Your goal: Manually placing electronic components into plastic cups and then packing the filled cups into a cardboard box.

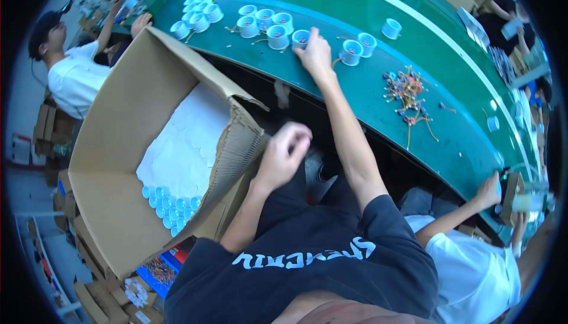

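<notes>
Over green bench (367, 90), outstretched right hand (317, 56) pinches blue cup (300, 39), mouth up, axis vertical. Left hand (283, 156) curls its fingers.

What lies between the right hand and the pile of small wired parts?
Two light-blue cups, close together, stand between the right hand and the pile, in the head view.
</notes>
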### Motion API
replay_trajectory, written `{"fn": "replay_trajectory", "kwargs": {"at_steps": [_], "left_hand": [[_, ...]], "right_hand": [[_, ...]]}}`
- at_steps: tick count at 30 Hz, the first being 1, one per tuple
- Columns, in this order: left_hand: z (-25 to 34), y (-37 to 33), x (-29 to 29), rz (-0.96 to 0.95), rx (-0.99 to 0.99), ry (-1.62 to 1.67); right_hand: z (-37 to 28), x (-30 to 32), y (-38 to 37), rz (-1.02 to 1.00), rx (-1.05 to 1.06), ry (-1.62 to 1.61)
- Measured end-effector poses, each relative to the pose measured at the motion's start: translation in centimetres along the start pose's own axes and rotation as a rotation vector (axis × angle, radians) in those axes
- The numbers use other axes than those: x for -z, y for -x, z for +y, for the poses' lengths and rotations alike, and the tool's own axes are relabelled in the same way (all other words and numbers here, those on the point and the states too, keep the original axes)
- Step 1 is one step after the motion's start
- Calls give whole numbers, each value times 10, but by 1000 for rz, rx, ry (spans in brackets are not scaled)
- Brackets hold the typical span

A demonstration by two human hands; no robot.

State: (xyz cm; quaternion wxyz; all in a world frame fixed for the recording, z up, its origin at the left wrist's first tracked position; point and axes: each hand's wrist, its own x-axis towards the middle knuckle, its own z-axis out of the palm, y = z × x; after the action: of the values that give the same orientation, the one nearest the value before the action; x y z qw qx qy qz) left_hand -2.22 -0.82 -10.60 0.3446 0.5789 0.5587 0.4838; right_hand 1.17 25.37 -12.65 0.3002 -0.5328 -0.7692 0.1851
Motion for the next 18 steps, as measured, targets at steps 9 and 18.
{"fn": "replay_trajectory", "kwargs": {"at_steps": [9, 18], "left_hand": [[74, 197, 160, -146, 317, 97], [-17, 235, 386, 186, 1060, -807]], "right_hand": [[4, -47, 91, 233, 123, -580], [-2, -43, 154, 141, 278, -343]]}}
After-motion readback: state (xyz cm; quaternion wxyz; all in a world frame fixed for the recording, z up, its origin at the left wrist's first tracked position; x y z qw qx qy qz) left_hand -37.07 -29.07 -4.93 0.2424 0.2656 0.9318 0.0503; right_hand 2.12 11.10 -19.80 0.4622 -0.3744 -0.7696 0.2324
